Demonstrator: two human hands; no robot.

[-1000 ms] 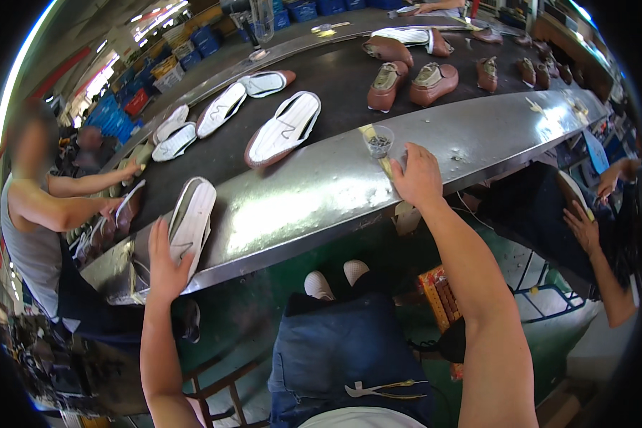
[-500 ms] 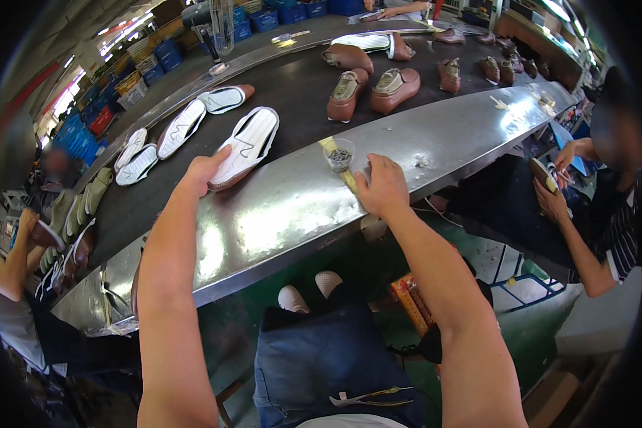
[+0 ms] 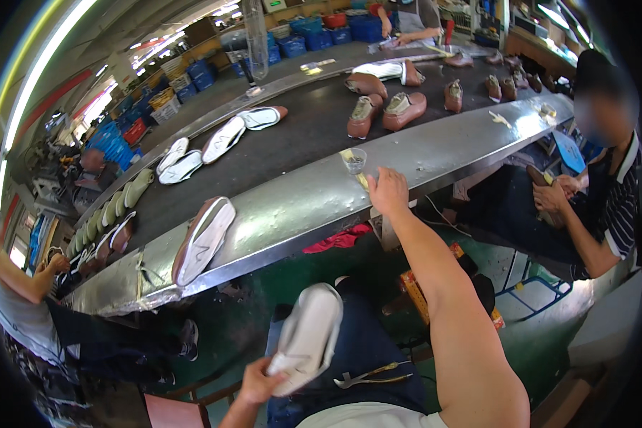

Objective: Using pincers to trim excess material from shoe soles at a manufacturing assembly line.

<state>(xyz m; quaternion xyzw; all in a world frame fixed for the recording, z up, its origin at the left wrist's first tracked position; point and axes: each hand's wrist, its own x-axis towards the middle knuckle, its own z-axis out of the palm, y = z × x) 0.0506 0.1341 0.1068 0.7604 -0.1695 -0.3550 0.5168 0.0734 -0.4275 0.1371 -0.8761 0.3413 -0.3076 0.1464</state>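
My left hand (image 3: 259,384) grips a shoe (image 3: 308,335) by one end and holds it above my lap, its white underside facing up. On the metal ledge, my right hand (image 3: 389,191) rests with fingers stretched out and nothing visible in them. Just beyond those fingertips stands a clear plastic cup (image 3: 354,162) with small dark bits in it, beside a yellow strip. Another brown shoe (image 3: 203,244) lies sole up on the ledge to the left. Across my lap lies a pair of pincers (image 3: 371,376).
A dark conveyor belt (image 3: 285,146) runs behind the ledge, carrying upturned shoes (image 3: 223,139) and brown shoes (image 3: 404,110). Co-workers sit at the right (image 3: 585,207) and left (image 3: 21,278); another stands across the belt. Blue bins (image 3: 292,46) line the back.
My left hand has brought the shoe from the belt's edge down over my lap. My right hand stays by the cup, and the view has shifted. The shoe on the ledge now shows fully.
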